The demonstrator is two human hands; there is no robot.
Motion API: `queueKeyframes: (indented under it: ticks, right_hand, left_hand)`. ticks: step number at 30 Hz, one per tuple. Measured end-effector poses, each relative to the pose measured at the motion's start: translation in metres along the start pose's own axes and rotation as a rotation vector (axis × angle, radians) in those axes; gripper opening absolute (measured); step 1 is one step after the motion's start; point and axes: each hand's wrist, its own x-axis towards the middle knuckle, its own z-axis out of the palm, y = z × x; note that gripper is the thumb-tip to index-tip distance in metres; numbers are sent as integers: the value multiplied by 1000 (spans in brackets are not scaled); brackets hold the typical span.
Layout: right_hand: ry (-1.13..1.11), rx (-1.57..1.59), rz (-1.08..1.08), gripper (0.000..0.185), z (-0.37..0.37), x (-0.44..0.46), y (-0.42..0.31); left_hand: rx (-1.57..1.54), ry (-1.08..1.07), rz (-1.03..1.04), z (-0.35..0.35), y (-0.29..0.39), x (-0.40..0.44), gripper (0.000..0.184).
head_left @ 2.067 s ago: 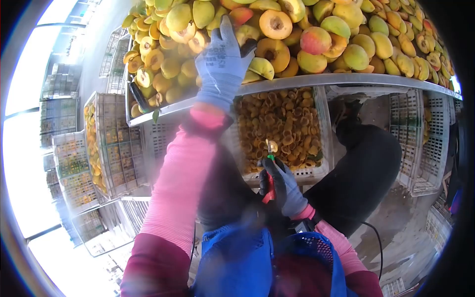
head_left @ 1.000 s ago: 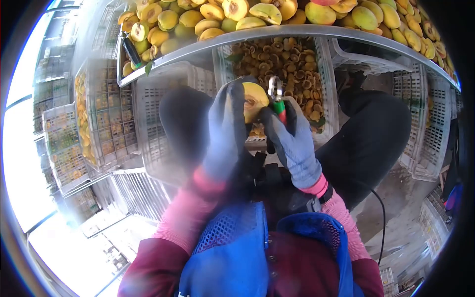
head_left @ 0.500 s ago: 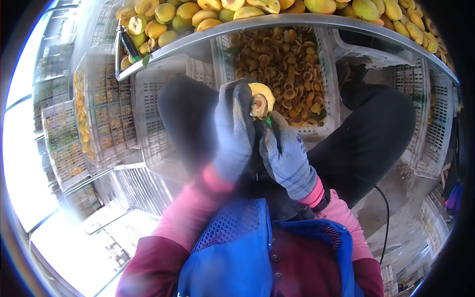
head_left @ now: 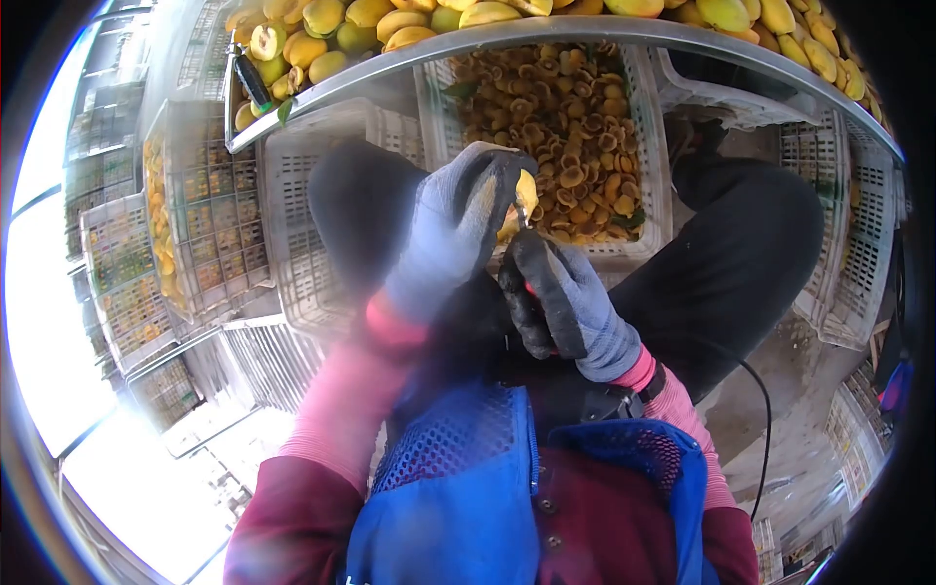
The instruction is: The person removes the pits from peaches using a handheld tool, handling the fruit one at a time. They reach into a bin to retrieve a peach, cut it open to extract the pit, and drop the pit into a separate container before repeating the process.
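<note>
My left hand (head_left: 453,214), in a grey glove with dark palm, is closed around a yellow peach (head_left: 527,193), whose cut flesh shows past the fingers. Just below it my right hand (head_left: 561,297), gloved alike, is closed on a small tool (head_left: 524,218). A thin metal tip of that tool meets the lower side of the peach. Its handle is mostly hidden in the fist, with a bit of red showing between the fingers. Both hands are above my lap, in front of a white crate (head_left: 658,180) of scooped peach pieces (head_left: 570,146).
A metal-edged tray (head_left: 546,31) heaped with yellow peaches (head_left: 400,21) spans the top. On its left lies a black-handled tool (head_left: 252,82). Stacked crates (head_left: 216,210) with fruit stand at left, more crates (head_left: 853,229) at right. A black cable (head_left: 767,409) hangs at my right.
My left hand has turned over the peach, hiding more of it. My right hand has lowered and rolled, its dark palm side now showing; the green on the tool is out of sight.
</note>
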Motion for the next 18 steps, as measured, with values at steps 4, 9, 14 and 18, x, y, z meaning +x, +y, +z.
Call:
queueKeyframes:
  ticks: [4, 9, 14, 18]
  right_hand:
    - [-80, 126, 175, 45, -4, -2, -2]
    - [-2, 43, 108, 47, 0, 0, 0]
    - [-177, 265, 228, 27, -17, 3, 1]
    - [-142, 169, 194, 40, -11, -1, 0]
  left_hand:
    - [-109, 4, -88, 1, -4, -2, 18]
    - [-91, 78, -162, 7, 2, -3, 17]
    - [18, 116, -105, 11, -4, -7, 16]
    - [131, -87, -88, -2, -12, -4, 20]
